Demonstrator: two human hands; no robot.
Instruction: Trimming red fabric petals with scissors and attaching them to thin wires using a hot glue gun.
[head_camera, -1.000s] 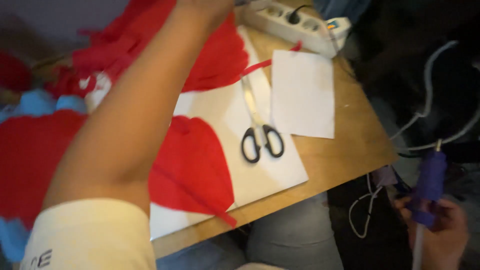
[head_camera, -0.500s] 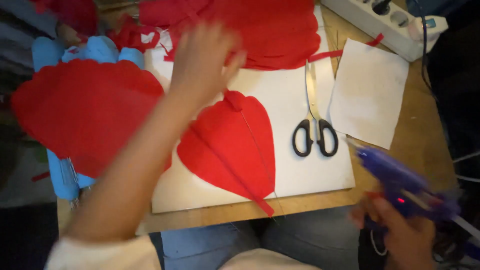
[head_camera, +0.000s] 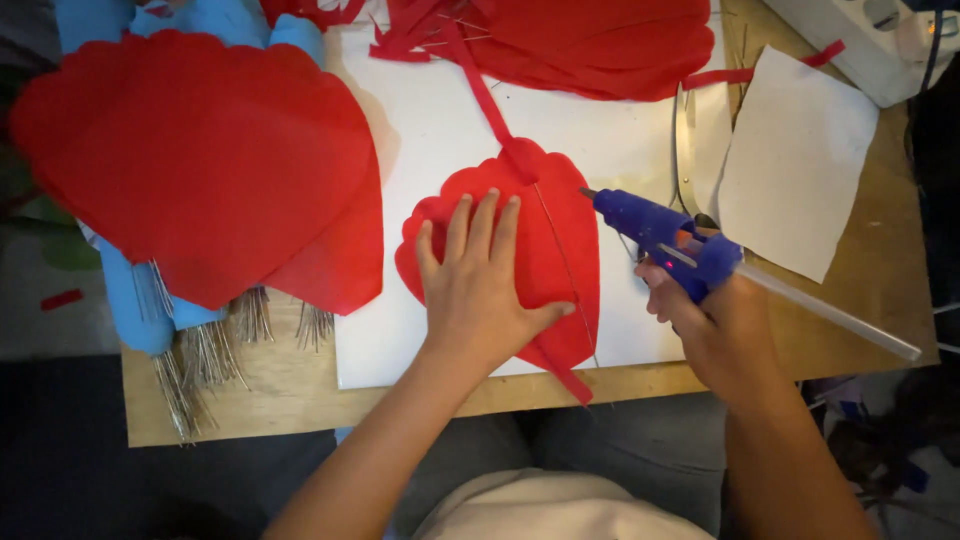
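Your left hand lies flat and open, palm down, fingers spread, pressing on the red fan-shaped petal that rests on the white board. The petal is directly under that hand and reaches out past your fingertips, away from you, and to the right of your thumb. Its long axis runs from the scalloped edge beyond your fingertips back toward you, ending in a narrow red tail just right of your wrist. A thin wire lies along that same axis, just to the right of your thumb.

Your right hand is closed around the grip of the blue glue gun, with a clear glue stick trailing out behind it to your right. The nozzle points left and slightly away from you, toward the petal's right edge; its tip sits very near the upper stretch of the wire. Whether it touches the petal cannot be told.

So the wire lies between your two hands, closer to the left thumb, while the gun comes at it from the right, crossing its line rather than following it.

Beyond the gun, a pair of scissors lies partly under a sheet of white paper. To the left of your left hand sits a stack of larger red petals.
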